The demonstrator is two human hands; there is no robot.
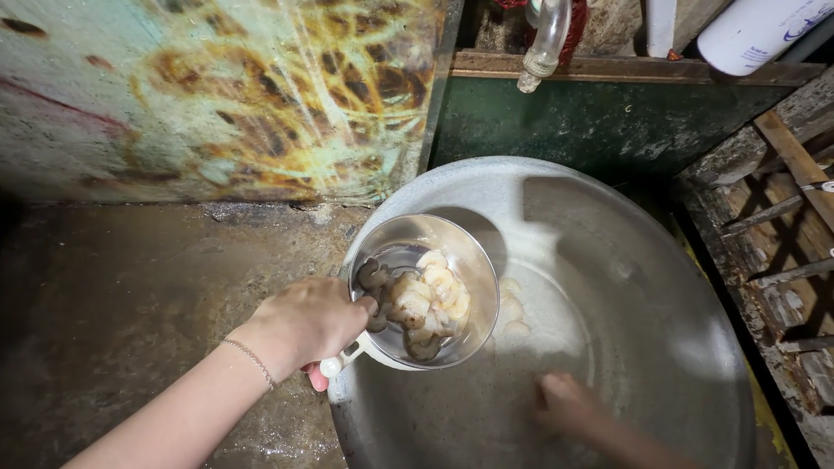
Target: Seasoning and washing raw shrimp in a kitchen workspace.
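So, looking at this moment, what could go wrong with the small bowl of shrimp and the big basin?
1. The left hand holds the small bowl tilted over the large basin; the shrimp heaped at its lower side could slide out all at once.
2. The right hand is blurred inside the basin, so it may knock the few shrimp already lying there.

Both forearms are bare, with a thin chain bracelet [250, 358] circling the left wrist.
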